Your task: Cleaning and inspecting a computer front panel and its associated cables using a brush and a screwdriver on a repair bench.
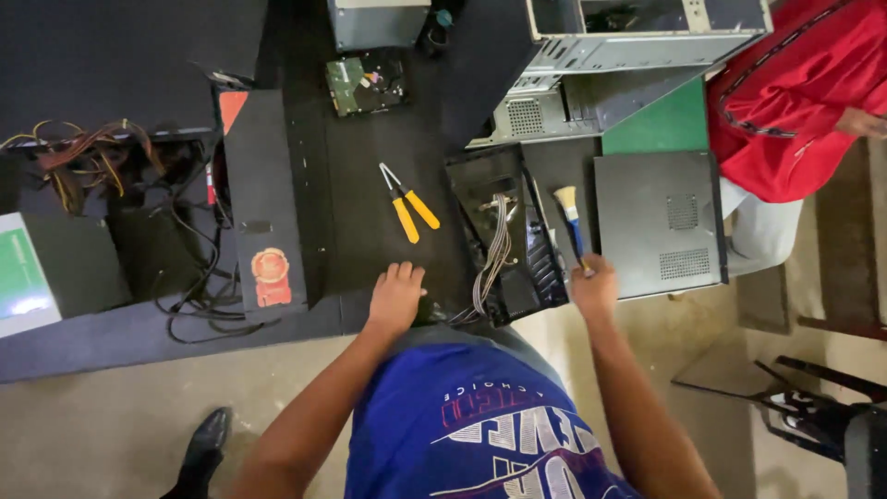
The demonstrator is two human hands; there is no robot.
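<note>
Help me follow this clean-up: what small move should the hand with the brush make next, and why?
Probably lower the brush onto the black panel. The right hand holds its bristles raised, just right of the panel, while the left hand rests flat near the panel's lower left corner.

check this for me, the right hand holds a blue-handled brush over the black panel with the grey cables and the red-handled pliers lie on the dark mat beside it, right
Not quite: the pliers have yellow handles, not red. The head view shows them lying on the dark mat, left of the black panel with the grey cables. The rest holds: the right hand grips a blue-handled brush over that panel.
</note>
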